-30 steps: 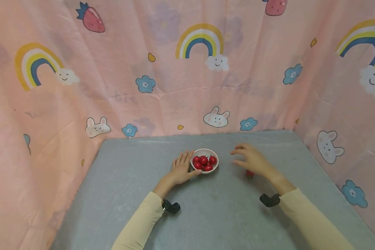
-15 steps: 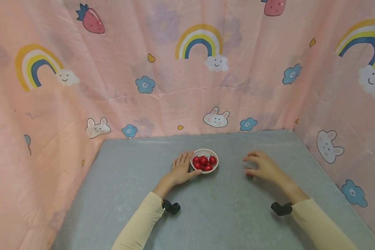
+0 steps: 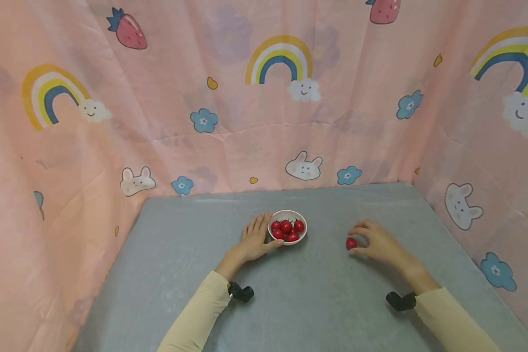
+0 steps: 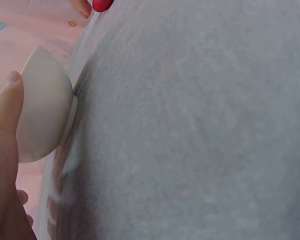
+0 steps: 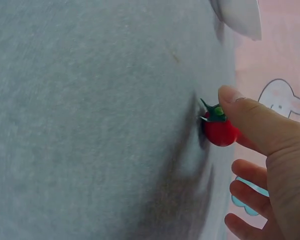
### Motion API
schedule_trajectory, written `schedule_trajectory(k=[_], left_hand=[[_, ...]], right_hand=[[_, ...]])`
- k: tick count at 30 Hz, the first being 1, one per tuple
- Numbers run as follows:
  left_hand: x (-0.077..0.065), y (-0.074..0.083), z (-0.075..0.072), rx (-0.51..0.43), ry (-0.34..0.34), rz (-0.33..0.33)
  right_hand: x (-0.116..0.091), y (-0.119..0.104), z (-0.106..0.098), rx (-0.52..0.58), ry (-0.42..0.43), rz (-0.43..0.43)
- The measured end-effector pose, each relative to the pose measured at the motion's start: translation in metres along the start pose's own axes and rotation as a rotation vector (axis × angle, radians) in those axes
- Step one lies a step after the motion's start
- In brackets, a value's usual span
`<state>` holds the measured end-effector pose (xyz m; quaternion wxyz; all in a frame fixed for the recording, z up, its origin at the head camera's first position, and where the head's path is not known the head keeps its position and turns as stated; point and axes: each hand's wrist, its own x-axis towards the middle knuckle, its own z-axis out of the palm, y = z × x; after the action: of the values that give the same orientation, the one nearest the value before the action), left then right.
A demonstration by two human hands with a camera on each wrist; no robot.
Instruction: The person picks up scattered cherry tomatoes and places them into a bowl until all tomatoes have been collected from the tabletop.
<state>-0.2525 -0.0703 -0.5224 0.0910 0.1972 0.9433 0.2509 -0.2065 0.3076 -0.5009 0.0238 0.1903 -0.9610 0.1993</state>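
Observation:
A white bowl (image 3: 288, 213) holding several red cherry tomatoes (image 3: 286, 226) stands on the grey table. My left hand (image 3: 254, 240) lies against the bowl's left side, fingers outstretched, with the thumb along its near wall. In the left wrist view that thumb (image 4: 9, 102) touches the outside of the bowl (image 4: 45, 110). Right of the bowl, a single cherry tomato (image 3: 351, 243) sits on the table between the thumb and forefinger of my right hand (image 3: 378, 243). The right wrist view shows the thumb beside the green stem of this tomato (image 5: 220, 131), the other fingers spread apart.
The grey table (image 3: 299, 303) reaches a pink curtain (image 3: 229, 146) with printed rainbows, rabbits and flowers at the back and sides. Black wrist cameras sit on both forearms, the left camera (image 3: 242, 292) and the right camera (image 3: 401, 301).
My right hand has moved right and toward me, down to the single tomato, and its thumb and forefinger now stand on either side of it. The left hand and bowl stay put.

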Motion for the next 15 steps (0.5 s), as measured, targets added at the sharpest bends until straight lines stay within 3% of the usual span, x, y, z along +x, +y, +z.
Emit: schedule_trajectory(k=[15], left_hand=[[-0.0012, 0.0026, -0.0002, -0.007, 0.019, 0.008]], right_hand=[[-0.0015, 0.0049, 0.0048, 0.004, 0.002, 0.022]])
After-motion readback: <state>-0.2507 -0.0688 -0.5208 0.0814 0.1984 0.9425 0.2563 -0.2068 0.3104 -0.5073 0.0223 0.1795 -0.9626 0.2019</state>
